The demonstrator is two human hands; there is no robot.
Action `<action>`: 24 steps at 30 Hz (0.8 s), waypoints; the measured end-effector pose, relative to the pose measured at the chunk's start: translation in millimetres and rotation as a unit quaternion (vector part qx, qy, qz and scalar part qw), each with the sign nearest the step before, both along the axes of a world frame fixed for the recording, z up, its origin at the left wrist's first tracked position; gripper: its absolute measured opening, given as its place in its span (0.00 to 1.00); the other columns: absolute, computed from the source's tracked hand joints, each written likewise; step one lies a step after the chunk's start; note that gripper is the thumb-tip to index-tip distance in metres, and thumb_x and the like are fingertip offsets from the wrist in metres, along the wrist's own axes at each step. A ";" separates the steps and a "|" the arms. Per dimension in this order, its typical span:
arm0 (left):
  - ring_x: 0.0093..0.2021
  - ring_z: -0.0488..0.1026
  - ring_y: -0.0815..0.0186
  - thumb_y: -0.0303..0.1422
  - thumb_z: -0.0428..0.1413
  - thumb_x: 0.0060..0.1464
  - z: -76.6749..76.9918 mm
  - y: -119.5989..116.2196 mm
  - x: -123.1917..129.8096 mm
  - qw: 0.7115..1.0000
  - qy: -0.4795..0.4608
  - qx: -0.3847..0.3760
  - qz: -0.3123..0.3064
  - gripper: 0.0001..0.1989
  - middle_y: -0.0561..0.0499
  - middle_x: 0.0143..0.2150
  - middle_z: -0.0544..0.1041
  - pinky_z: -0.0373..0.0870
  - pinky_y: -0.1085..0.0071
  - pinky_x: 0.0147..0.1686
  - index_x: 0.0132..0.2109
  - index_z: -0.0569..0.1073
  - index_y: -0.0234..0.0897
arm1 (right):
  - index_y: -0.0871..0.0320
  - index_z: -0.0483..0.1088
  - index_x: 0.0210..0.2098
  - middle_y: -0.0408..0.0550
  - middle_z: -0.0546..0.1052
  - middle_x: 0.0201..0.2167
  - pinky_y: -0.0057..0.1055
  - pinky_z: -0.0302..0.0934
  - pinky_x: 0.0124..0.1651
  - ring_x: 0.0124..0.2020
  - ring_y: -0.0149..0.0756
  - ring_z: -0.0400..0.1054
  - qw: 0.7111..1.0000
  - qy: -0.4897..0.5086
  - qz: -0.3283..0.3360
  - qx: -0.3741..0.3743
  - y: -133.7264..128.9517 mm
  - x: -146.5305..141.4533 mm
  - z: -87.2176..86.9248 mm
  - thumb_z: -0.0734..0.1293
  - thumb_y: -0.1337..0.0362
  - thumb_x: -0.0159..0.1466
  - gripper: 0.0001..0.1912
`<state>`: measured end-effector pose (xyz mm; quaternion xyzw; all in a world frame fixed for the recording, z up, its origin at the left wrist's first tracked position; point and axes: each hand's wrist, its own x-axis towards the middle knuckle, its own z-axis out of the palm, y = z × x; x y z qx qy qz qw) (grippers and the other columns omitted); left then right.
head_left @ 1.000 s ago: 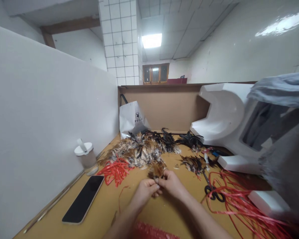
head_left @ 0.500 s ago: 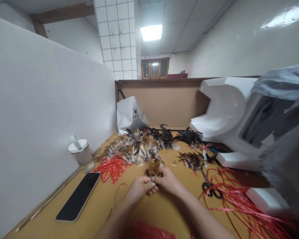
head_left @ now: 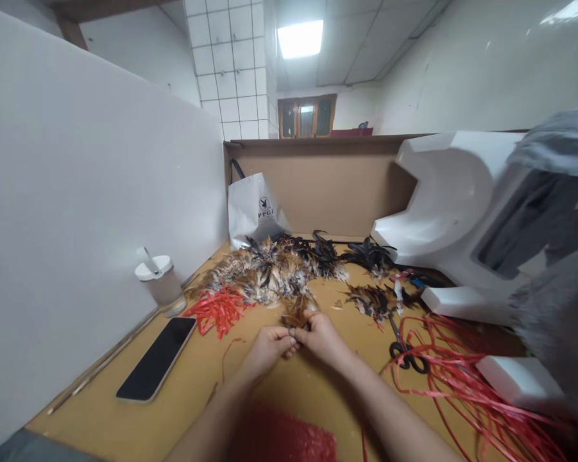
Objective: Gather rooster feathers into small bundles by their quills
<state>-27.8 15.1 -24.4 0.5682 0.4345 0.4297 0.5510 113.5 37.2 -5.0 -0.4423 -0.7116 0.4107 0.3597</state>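
Observation:
Between my two hands, over the middle of the yellow-brown table, is a small bunch of brown feathers. My left hand is closed, with thumb and fingers pinched at the base of the bunch. My right hand is also closed on it, its fingertips meeting those of the left. The quill ends are hidden by my fingers. Just behind lies a large pile of brown, white and black feathers. Short cut strips of red plastic ribbon lie to the left of my hands.
A phone and a lidded cup stand left. At right are black-handled scissors, long red ribbon strands, a smaller feather bunch and white foam pieces. A white paper bag leans at the back.
The view has tilted slightly downward, so the table things sit higher in the picture. Both hands stay pinched together on the feather bunch, with only slight finger movement.

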 end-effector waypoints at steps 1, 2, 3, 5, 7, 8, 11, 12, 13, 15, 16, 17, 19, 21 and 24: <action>0.20 0.62 0.73 0.32 0.54 0.40 0.5 -0.4 -0.1 1.000 0.003 0.009 0.001 0.08 0.53 0.18 0.69 0.57 0.75 0.23 0.22 0.71 0.30 | 0.61 0.69 0.29 0.43 0.72 0.20 0.23 0.55 0.25 0.23 0.30 0.62 1.000 0.002 -0.005 -0.001 -0.4 -0.7 0.9 0.65 0.66 0.49 0.07; 0.20 0.62 0.73 0.32 0.54 0.40 0.8 -0.5 -0.4 1.000 0.006 0.014 0.000 0.08 0.53 0.18 0.69 0.57 0.75 0.23 0.22 0.71 0.30 | 0.61 0.69 0.28 0.43 0.71 0.20 0.23 0.54 0.25 0.22 0.30 0.62 1.000 0.009 -0.008 -0.004 -0.8 -1.3 2.2 0.65 0.66 0.48 0.07; 0.20 0.61 0.73 0.33 0.54 0.41 0.9 -0.2 -1.0 1.000 0.008 0.016 0.000 0.08 0.53 0.19 0.69 0.57 0.76 0.22 0.22 0.72 0.30 | 0.61 0.69 0.28 0.42 0.71 0.19 0.23 0.54 0.24 0.22 0.29 0.61 1.000 0.018 -0.007 -0.011 -1.1 -1.5 4.1 0.66 0.65 0.48 0.07; 0.19 0.62 0.73 0.34 0.54 0.41 1.0 1.2 -2.9 1.000 0.005 0.012 0.013 0.10 0.52 0.19 0.70 0.57 0.76 0.22 0.23 0.72 0.30 | 0.61 0.68 0.27 0.41 0.69 0.16 0.22 0.52 0.22 0.19 0.27 0.59 0.999 0.038 0.009 -0.034 -0.4 0.1 9.0 0.66 0.63 0.48 0.09; 0.20 0.62 0.74 0.36 0.55 0.42 1.7 3.6 -5.8 0.999 -0.014 -0.004 0.037 0.11 0.51 0.20 0.70 0.57 0.76 0.22 0.24 0.72 0.29 | 0.62 0.68 0.26 0.39 0.66 0.14 0.22 0.49 0.20 0.16 0.25 0.56 0.995 0.064 0.031 -0.064 3.0 5.6 14.1 0.66 0.59 0.48 0.11; 0.20 0.63 0.74 0.37 0.55 0.42 2.3 5.0 -7.5 0.998 -0.035 -0.015 0.050 0.12 0.50 0.22 0.71 0.57 0.77 0.22 0.26 0.73 0.29 | 0.62 0.68 0.27 0.39 0.66 0.14 0.22 0.48 0.19 0.16 0.25 0.55 0.993 0.078 0.035 -0.081 5.9 10.1 16.2 0.66 0.58 0.48 0.13; 0.25 0.66 0.73 0.38 0.57 0.42 4.1 8.8 -12.7 0.984 -0.142 -0.055 0.094 0.14 0.47 0.28 0.74 0.58 0.78 0.24 0.32 0.73 0.30 | 0.62 0.69 0.26 0.40 0.67 0.16 0.23 0.50 0.21 0.17 0.25 0.56 0.993 0.092 -0.041 -0.058 18.1 28.7 18.2 0.65 0.57 0.49 0.13; 0.27 0.67 0.72 0.38 0.58 0.41 4.4 9.8 -14.2 0.975 -0.180 -0.070 0.106 0.14 0.47 0.29 0.74 0.59 0.79 0.25 0.33 0.73 0.30 | 0.62 0.69 0.25 0.41 0.68 0.17 0.23 0.51 0.23 0.18 0.25 0.57 0.994 0.078 -0.070 -0.036 22.4 35.5 17.6 0.65 0.58 0.49 0.12; 0.28 0.68 0.72 0.37 0.58 0.41 4.4 10.6 -15.4 0.967 -0.213 -0.083 0.113 0.14 0.46 0.31 0.74 0.59 0.79 0.25 0.33 0.73 0.31 | 0.62 0.69 0.24 0.41 0.68 0.17 0.23 0.51 0.23 0.18 0.26 0.58 0.994 0.056 -0.089 -0.018 26.4 41.8 16.4 0.64 0.59 0.48 0.11; 0.29 0.69 0.72 0.35 0.59 0.41 3.5 11.7 -17.0 0.954 -0.260 -0.102 0.111 0.13 0.46 0.31 0.74 0.61 0.79 0.26 0.34 0.72 0.30 | 0.62 0.68 0.21 0.42 0.68 0.17 0.24 0.52 0.24 0.19 0.28 0.58 0.996 0.002 -0.091 0.013 32.4 51.1 13.0 0.64 0.62 0.48 0.09; 0.29 0.69 0.72 0.35 0.59 0.41 2.8 12.0 -17.4 0.950 -0.274 -0.105 0.106 0.13 0.46 0.32 0.74 0.61 0.79 0.27 0.34 0.72 0.30 | 0.62 0.68 0.20 0.42 0.68 0.16 0.24 0.52 0.24 0.19 0.28 0.59 0.995 -0.026 -0.093 0.033 34.0 53.3 11.0 0.63 0.62 0.49 0.08; 0.29 0.69 0.72 0.34 0.58 0.42 1.9 12.2 -17.6 0.948 -0.283 -0.105 0.101 0.12 0.45 0.32 0.74 0.61 0.79 0.27 0.34 0.72 0.30 | 0.62 0.67 0.19 0.42 0.68 0.16 0.24 0.52 0.24 0.20 0.29 0.59 0.993 -0.050 -0.095 0.051 34.6 53.6 8.8 0.62 0.62 0.49 0.08; 0.29 0.69 0.73 0.34 0.58 0.43 0.3 12.4 -17.7 0.946 -0.293 -0.101 0.094 0.11 0.46 0.32 0.74 0.62 0.80 0.27 0.34 0.72 0.30 | 0.61 0.68 0.21 0.43 0.69 0.18 0.24 0.52 0.25 0.21 0.30 0.60 0.987 -0.089 -0.099 0.086 33.0 49.0 4.5 0.60 0.63 0.51 0.09; 0.30 0.69 0.73 0.33 0.57 0.44 -0.6 12.2 -17.7 0.945 -0.299 -0.100 0.090 0.11 0.46 0.33 0.74 0.62 0.80 0.27 0.35 0.72 0.30 | 0.60 0.69 0.24 0.44 0.70 0.20 0.25 0.52 0.27 0.23 0.31 0.61 0.980 -0.126 -0.092 0.120 28.2 39.6 0.8 0.60 0.64 0.53 0.08; 0.30 0.70 0.73 0.33 0.57 0.45 0.0 11.2 -17.4 0.940 -0.310 -0.110 0.087 0.11 0.46 0.33 0.74 0.62 0.80 0.28 0.35 0.72 0.30 | 0.58 0.70 0.30 0.45 0.70 0.25 0.26 0.53 0.31 0.28 0.33 0.62 0.958 -0.189 -0.080 0.201 18.1 24.3 -2.3 0.60 0.66 0.53 0.08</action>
